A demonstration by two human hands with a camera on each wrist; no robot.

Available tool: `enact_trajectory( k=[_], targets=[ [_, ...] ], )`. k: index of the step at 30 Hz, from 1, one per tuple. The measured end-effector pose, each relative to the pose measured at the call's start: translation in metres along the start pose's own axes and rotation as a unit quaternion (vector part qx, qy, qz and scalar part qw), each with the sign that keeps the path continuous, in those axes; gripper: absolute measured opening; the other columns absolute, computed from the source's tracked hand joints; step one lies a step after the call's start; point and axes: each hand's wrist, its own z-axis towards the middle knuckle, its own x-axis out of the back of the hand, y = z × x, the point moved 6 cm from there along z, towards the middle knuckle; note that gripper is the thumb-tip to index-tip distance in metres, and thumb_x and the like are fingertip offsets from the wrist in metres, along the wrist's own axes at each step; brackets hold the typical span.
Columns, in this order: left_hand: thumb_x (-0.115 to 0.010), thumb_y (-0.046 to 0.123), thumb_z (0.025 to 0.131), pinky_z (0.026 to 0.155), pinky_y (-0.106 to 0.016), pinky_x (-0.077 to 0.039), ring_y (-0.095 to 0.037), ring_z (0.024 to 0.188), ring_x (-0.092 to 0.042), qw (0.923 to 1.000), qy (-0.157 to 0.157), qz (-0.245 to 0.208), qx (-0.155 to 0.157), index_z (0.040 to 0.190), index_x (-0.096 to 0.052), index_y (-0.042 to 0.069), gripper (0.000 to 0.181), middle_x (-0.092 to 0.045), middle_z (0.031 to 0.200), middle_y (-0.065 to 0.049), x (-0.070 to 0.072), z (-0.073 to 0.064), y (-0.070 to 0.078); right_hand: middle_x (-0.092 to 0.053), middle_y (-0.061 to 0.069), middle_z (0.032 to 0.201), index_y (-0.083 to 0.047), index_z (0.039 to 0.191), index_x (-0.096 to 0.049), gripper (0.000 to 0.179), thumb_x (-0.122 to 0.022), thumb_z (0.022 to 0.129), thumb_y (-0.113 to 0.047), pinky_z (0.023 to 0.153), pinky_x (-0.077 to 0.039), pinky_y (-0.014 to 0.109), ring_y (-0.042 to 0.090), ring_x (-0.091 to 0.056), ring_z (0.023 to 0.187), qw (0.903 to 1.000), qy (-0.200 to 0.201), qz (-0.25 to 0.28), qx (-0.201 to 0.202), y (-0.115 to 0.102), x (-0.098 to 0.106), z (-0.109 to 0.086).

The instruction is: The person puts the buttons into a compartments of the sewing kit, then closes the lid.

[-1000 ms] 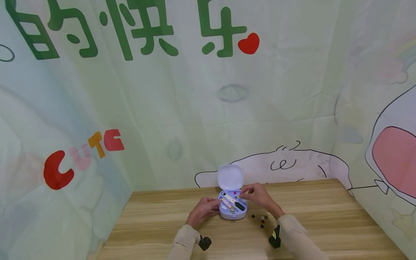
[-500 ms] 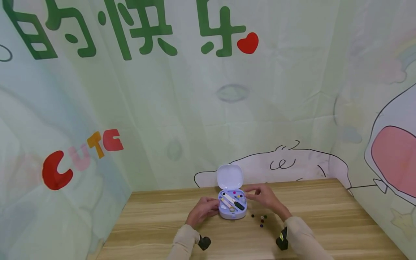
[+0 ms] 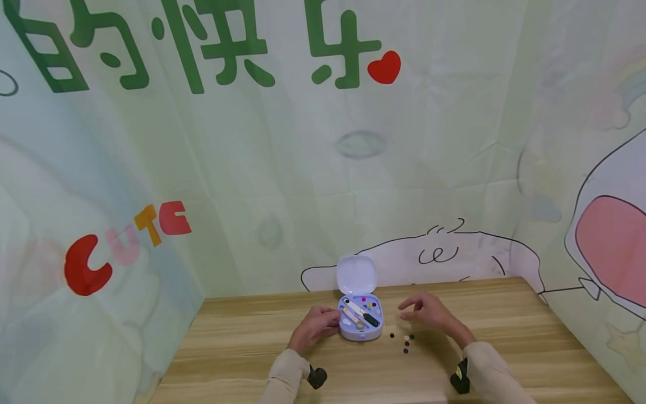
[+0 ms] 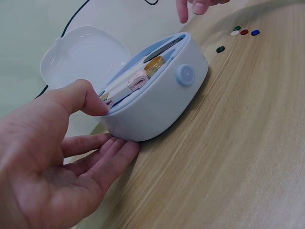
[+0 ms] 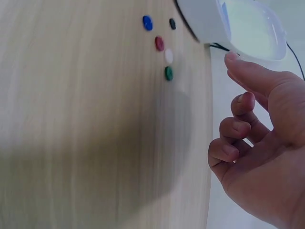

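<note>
A pale blue-and-white sewing kit box (image 3: 361, 336) stands with its lid (image 3: 356, 275) raised. My left hand (image 3: 314, 327) holds its left side, thumb on the rim and fingertips low against the wall in the left wrist view. Inside lie a gold thimble (image 4: 154, 66), a folded tape measure (image 4: 138, 81), a long white-and-black tool (image 3: 362, 312) and small coloured buttons. To the right, my right hand (image 3: 430, 312) hovers above the table, fingers loosely bent, holding nothing. Beneath it lie loose buttons: blue (image 5: 147, 23), red (image 5: 159, 43), white (image 5: 168, 56), green (image 5: 168, 73) and near-black (image 5: 172, 24).
The wood-grain table (image 3: 242, 359) runs back to a printed cloth backdrop (image 3: 282, 168). Close behind the box, the raised lid overlaps the backdrop. Each wrist wears a small black camera, such as the right wrist camera (image 3: 460, 377).
My right hand has drawn back from the box's right compartment, rightward, its fingers loosening. More buttons show in that compartment. My left hand and the loose buttons have stayed put.
</note>
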Motion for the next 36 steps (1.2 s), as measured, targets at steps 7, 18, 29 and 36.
enact_trajectory(
  k=[7, 18, 29, 36],
  targets=[
    [-0.061, 0.005, 0.092, 0.093, -0.039, -0.060, -0.022, 0.098, -0.065, 1.0000, 0.000, -0.002, 0.002, 0.127, -0.057, -0.020, 0.043, -0.067, 0.113, -0.020, 0.001, -0.001, 0.001, -0.064, -0.004, 0.082, -0.009, 0.104, -0.080, 0.017, -0.081, 0.088, -0.017, 0.057, -0.042, 0.023, 0.015, -0.051, 0.071, 0.9976, -0.057, -0.008, 0.038, 0.006, -0.001, -0.012],
    [-0.060, 0.005, 0.092, 0.094, -0.040, -0.060, -0.021, 0.097, -0.065, 0.9999, 0.001, -0.010, 0.002, 0.126, -0.057, -0.021, 0.043, -0.067, 0.111, -0.021, 0.000, 0.000, 0.000, -0.067, -0.005, 0.082, -0.011, 0.097, -0.082, 0.013, -0.083, 0.085, -0.014, 0.058, -0.041, 0.022, 0.011, -0.052, 0.069, 0.9937, -0.100, -0.001, 0.050, 0.017, -0.007, -0.024],
    [-0.060, 0.005, 0.092, 0.094, -0.039, -0.060, -0.022, 0.098, -0.065, 1.0000, -0.002, -0.006, 0.004, 0.126, -0.057, -0.020, 0.043, -0.067, 0.113, -0.020, 0.000, 0.000, 0.000, -0.075, -0.003, 0.086, -0.009, 0.089, -0.082, 0.005, -0.083, 0.084, -0.007, 0.059, -0.047, 0.019, 0.003, -0.055, 0.070, 0.9940, -0.074, 0.021, 0.078, 0.017, -0.010, -0.027],
    [-0.060, 0.004, 0.091, 0.094, -0.039, -0.060, -0.021, 0.098, -0.065, 0.9999, -0.007, -0.012, 0.000, 0.126, -0.057, -0.021, 0.043, -0.067, 0.112, -0.020, -0.001, 0.000, 0.001, -0.070, -0.007, 0.078, -0.011, 0.086, -0.081, 0.004, -0.083, 0.084, -0.008, 0.057, -0.044, 0.019, 0.004, -0.053, 0.067, 0.9949, -0.071, 0.008, 0.071, 0.016, -0.009, -0.026]
  ],
)
